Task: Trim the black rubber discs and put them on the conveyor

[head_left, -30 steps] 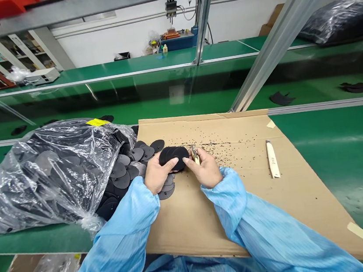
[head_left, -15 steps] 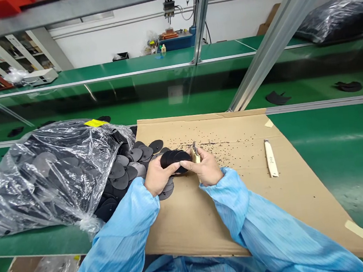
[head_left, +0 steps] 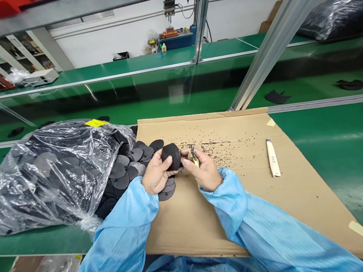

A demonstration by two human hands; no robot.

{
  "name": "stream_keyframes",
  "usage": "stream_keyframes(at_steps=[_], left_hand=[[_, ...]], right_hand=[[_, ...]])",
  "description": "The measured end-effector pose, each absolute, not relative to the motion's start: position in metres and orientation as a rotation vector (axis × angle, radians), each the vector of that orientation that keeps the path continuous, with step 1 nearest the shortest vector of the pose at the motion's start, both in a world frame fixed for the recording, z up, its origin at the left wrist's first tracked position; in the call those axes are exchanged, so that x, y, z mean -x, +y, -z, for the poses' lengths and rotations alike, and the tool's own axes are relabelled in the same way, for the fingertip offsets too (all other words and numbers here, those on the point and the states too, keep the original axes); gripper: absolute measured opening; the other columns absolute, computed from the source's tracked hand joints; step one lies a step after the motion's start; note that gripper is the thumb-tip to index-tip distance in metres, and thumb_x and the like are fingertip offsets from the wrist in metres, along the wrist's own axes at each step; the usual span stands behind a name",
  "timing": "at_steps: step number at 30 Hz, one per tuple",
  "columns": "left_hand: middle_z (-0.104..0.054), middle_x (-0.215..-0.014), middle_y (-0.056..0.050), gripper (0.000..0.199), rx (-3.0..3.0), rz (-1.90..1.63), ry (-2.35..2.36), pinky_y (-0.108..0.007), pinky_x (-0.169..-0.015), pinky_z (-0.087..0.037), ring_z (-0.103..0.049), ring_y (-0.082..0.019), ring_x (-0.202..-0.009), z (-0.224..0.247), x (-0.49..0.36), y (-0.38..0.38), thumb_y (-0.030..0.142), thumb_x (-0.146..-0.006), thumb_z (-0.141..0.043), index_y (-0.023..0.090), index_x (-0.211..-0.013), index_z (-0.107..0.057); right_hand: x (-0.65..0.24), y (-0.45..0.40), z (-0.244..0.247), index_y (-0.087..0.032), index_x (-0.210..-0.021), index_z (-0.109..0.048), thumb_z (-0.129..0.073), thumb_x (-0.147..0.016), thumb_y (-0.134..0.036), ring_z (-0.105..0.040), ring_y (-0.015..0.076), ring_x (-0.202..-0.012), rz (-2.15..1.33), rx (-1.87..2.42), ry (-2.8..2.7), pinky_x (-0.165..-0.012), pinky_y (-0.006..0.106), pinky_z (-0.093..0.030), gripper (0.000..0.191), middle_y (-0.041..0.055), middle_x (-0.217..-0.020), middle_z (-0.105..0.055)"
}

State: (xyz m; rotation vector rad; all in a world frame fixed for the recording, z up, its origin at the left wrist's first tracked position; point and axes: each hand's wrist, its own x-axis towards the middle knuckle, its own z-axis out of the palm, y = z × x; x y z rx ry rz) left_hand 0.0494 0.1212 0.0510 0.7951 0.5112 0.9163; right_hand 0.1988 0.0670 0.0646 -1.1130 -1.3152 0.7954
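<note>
My left hand (head_left: 157, 172) is closed round black rounded discs (head_left: 171, 156), its thumb across their face. My right hand (head_left: 205, 171), just to the right, grips a small cutter-like tool (head_left: 192, 155) with pale handles and a metal head pointing up. Its fingertips are close to the discs' right edge; whether they touch is unclear. A loose pile of black discs (head_left: 118, 170) lies left of my left hand, spilling from a clear plastic bag (head_left: 48, 179). Beneath both hands is a cardboard sheet (head_left: 192, 223), with tiny black bits (head_left: 216, 149) scattered beyond them.
On the cardboard's right side lies a pale-handled tool (head_left: 273, 158). A slanting metal post (head_left: 258, 60) rises behind the sheet. Black pieces (head_left: 276, 97) rest on the green surface beyond the rail. Another filled bag (head_left: 342, 15) sits at the back right.
The discs have turned more upright and shifted slightly left in my left hand. My right hand has drawn back from them a little with the tool, and the two thumbs have moved apart.
</note>
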Motion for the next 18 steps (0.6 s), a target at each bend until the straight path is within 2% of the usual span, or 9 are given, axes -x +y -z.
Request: stream_keyframes(at_steps=[2,4,7,10,18], left_hand=[[-0.058,-0.088,0.000,0.051,-0.741,-0.829,0.493,-0.019,-0.054,-0.052,-0.059,-0.009,-0.066,-0.0523,-0.0464,0.1239,0.026,-0.069,-0.079,0.019,-0.111,-0.051],[-0.055,-0.080,0.001,0.048,-0.731,-0.743,0.455,-0.017,-0.050,-0.050,-0.057,-0.008,-0.062,-0.0525,-0.0446,0.1249,0.026,-0.070,-0.077,0.018,-0.110,-0.051],[-0.053,-0.080,0.000,0.046,-0.753,-0.684,0.402,-0.017,-0.045,-0.048,-0.056,-0.009,-0.060,-0.0522,-0.0448,0.1231,0.032,-0.072,-0.076,0.018,-0.107,-0.051],[-0.052,-0.079,0.000,0.048,-0.779,-0.662,0.379,-0.016,-0.042,-0.046,-0.056,-0.009,-0.059,-0.0528,-0.0456,0.1202,0.038,-0.070,-0.078,0.017,-0.105,-0.051],[-0.051,-0.078,0.001,0.049,-0.846,-0.646,0.394,-0.015,-0.040,-0.043,-0.052,-0.007,-0.056,-0.0531,-0.0417,0.1231,0.037,-0.068,-0.080,0.015,-0.103,-0.053]], right_hand=[[-0.1970,0.0646,-0.0641,-0.019,-0.103,-0.059,-0.064,-0.083,-0.040,-0.062,0.0191,-0.083,-0.694,1.067,-1.404,-0.077,0.033,-0.052,0.030,0.0052,-0.092,-0.064],[-0.1952,0.0627,-0.0653,-0.019,-0.098,-0.060,-0.062,-0.086,-0.031,-0.062,0.0181,-0.083,-0.515,1.078,-1.482,-0.079,0.033,-0.051,0.018,0.0051,-0.092,-0.064],[-0.1931,0.0611,-0.0691,-0.019,-0.093,-0.061,-0.058,-0.088,-0.022,-0.061,0.0168,-0.084,-0.320,1.054,-1.572,-0.080,0.031,-0.051,0.007,0.0048,-0.092,-0.063],[-0.1924,0.0605,-0.0715,-0.019,-0.094,-0.060,-0.056,-0.089,-0.018,-0.061,0.0172,-0.087,-0.239,1.002,-1.635,-0.081,0.031,-0.051,0.007,0.0055,-0.092,-0.063],[-0.1969,0.0609,-0.0658,-0.020,-0.097,-0.058,-0.051,-0.089,-0.016,-0.060,0.0178,-0.090,-0.127,0.987,-1.762,-0.080,0.031,-0.051,0.011,0.0073,-0.095,-0.062]])
